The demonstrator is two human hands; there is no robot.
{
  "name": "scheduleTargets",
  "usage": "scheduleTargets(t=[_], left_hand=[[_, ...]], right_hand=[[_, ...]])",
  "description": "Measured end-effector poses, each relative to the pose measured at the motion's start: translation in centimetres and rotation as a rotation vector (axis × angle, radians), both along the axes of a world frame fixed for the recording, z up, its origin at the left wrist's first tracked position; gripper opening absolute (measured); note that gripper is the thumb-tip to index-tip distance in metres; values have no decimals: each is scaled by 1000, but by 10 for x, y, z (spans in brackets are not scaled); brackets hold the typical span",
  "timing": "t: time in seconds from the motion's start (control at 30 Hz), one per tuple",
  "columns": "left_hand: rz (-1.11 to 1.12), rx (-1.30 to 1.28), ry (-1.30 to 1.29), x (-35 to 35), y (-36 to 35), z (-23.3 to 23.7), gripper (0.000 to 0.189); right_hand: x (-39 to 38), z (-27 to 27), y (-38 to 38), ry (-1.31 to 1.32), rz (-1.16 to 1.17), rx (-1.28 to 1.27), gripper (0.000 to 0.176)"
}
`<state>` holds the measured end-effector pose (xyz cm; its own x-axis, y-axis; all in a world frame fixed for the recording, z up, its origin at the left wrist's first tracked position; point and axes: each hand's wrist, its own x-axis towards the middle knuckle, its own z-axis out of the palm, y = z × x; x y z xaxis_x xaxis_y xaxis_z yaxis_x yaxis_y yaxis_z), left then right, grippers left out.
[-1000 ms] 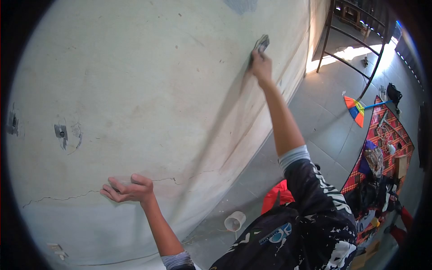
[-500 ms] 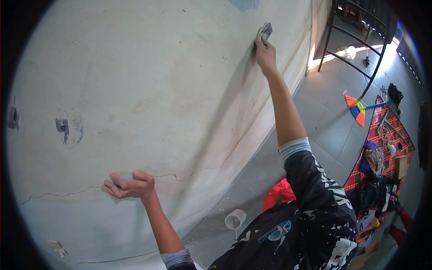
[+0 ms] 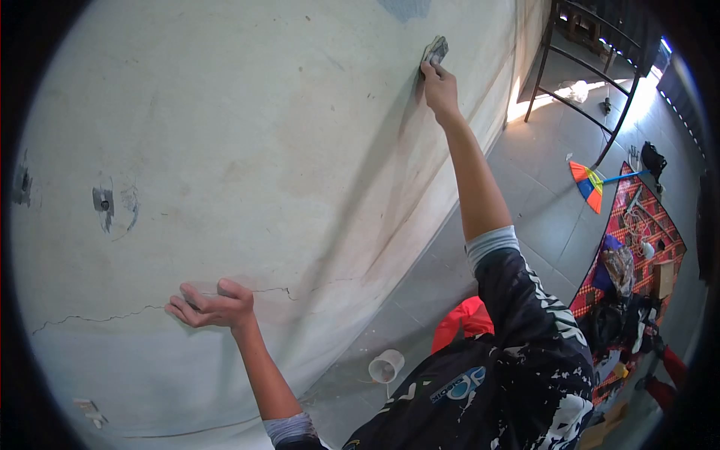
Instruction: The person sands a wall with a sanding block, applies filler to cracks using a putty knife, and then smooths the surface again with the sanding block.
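Observation:
My right hand [image 3: 439,88] is stretched up high and presses a small grey sanding block [image 3: 433,51] flat against the pale plaster wall [image 3: 247,142]. My left hand [image 3: 208,306] rests lower down on the same wall, fingers spread and leaning on it, right over a thin horizontal crack [image 3: 97,316]. It holds nothing. Both arms wear a dark patterned sleeve with a grey cuff.
A dark patch with a hole [image 3: 103,202] marks the wall at left. On the tiled floor lie a white cup [image 3: 383,368], a red object [image 3: 469,319], a coloured broom [image 3: 589,184] and a red patterned mat [image 3: 637,240] with several items. A metal frame [image 3: 577,52] stands at back.
My right hand has slid the sanding block a little up the wall and slightly left again. My left hand stays on the crack, shifting only slightly.

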<state>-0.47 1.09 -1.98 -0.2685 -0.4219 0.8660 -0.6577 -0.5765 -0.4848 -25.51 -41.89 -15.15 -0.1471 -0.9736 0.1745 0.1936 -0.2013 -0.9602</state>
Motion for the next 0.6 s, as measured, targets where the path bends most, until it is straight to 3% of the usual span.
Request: scheduleTargets(t=[0.07, 0.13, 0.2, 0.3, 0.43, 0.53, 0.6], left_hand=[[17, -9, -2, 0, 1, -1, 59], [18, -7, 4, -1, 1, -1, 60], [20, -5, 0, 1, 1, 0, 61], [22, 16, -4, 2, 5, -2, 61], [19, -3, -8, 2, -1, 0, 60], [26, -1, -5, 1, 0, 0, 60], [29, -1, -15, 0, 0, -2, 60]], right_hand=[[9, -1, 16, -13, -29, 47, 43], [27, 3, 78, 65, 98, 119, 44], [71, -22, 135, 180, -185, -310, 48], [65, -8, 147, 209, -10, -141, 52], [16, 32, 12, 186, 27, -259, 52], [18, 38, 13, 185, -135, -349, 53], [28, 17, 47, 280, -55, -242, 53]])
